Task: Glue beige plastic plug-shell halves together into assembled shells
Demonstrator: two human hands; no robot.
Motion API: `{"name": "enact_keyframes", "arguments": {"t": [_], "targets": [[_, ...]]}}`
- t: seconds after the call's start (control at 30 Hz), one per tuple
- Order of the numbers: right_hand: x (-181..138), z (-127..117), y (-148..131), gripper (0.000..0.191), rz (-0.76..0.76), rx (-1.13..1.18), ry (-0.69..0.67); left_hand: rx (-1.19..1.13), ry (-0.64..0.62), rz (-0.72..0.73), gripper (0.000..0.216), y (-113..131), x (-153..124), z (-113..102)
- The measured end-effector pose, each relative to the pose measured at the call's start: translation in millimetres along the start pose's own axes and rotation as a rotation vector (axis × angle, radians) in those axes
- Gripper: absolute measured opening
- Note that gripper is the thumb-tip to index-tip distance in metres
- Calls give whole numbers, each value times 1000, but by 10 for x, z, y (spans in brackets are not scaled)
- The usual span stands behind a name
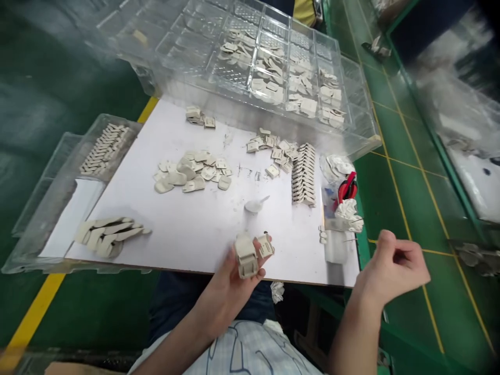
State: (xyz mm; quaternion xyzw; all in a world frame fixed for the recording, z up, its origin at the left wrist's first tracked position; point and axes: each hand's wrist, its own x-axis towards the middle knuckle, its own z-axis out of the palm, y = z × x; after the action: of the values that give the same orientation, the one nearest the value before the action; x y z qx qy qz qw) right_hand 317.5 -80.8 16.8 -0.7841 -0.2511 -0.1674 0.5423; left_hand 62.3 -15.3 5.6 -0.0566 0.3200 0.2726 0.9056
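Observation:
My left hand is at the table's front edge, palm up, with its fingers curled round a beige plastic buckle-like part. A smaller flat beige piece sits at the fingertips of the same hand. Off the table's right side, my right hand is raised with thumb and fingers pinched together; anything between them is too small to make out. Nearest to it on the table is a small whitish translucent container. A small white scoop lies beyond my left hand.
Rounded beige pieces and square ones lie in heaps on the white tabletop. A neat row of parts stands near red-handled pliers. Clear compartment trays cross the back; another tray sits left.

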Motion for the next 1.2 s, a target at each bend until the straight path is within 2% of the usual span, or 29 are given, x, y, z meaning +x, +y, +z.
{"name": "enact_keyframes", "arguments": {"t": [0.03,0.1,0.13,0.17,0.2,0.27,0.37,0.47,0.57,0.63,0.7,0.8,0.97,1.2], "targets": [[-136,1,-86,40,103,102,-110,84,-58,16,44,1,-35,-14],[-448,19,-301,48,251,189,-434,254,-163,51,49,23,-105,-23],[-604,37,-418,47,389,296,-745,331,-202,67,51,42,-134,-21],[-744,59,-531,46,530,423,-971,398,-230,84,53,65,-159,-17],[-862,84,-635,45,652,536,-1125,452,-245,105,56,89,-178,-13],[-1014,133,-790,41,858,683,-1279,517,-246,147,58,135,-204,-12],[-1063,183,-870,44,940,723,-1316,527,-246,170,60,170,-219,-22],[-1020,201,-822,50,848,713,-1237,441,-201,233,53,157,-190,-34],[-1004,193,-766,50,636,655,-1075,310,-27,348,45,124,-128,-40],[-1030,185,-763,38,458,597,-1014,246,61,367,41,105,-91,-41],[-1069,181,-790,26,311,538,-993,216,76,373,40,93,-68,-42],[-1115,192,-851,25,187,474,-969,235,58,396,46,84,-55,-44],[-1126,221,-902,24,153,453,-980,255,73,402,51,84,-60,-37],[-1096,228,-889,23,116,446,-997,344,103,435,42,109,-92,-22]]}}
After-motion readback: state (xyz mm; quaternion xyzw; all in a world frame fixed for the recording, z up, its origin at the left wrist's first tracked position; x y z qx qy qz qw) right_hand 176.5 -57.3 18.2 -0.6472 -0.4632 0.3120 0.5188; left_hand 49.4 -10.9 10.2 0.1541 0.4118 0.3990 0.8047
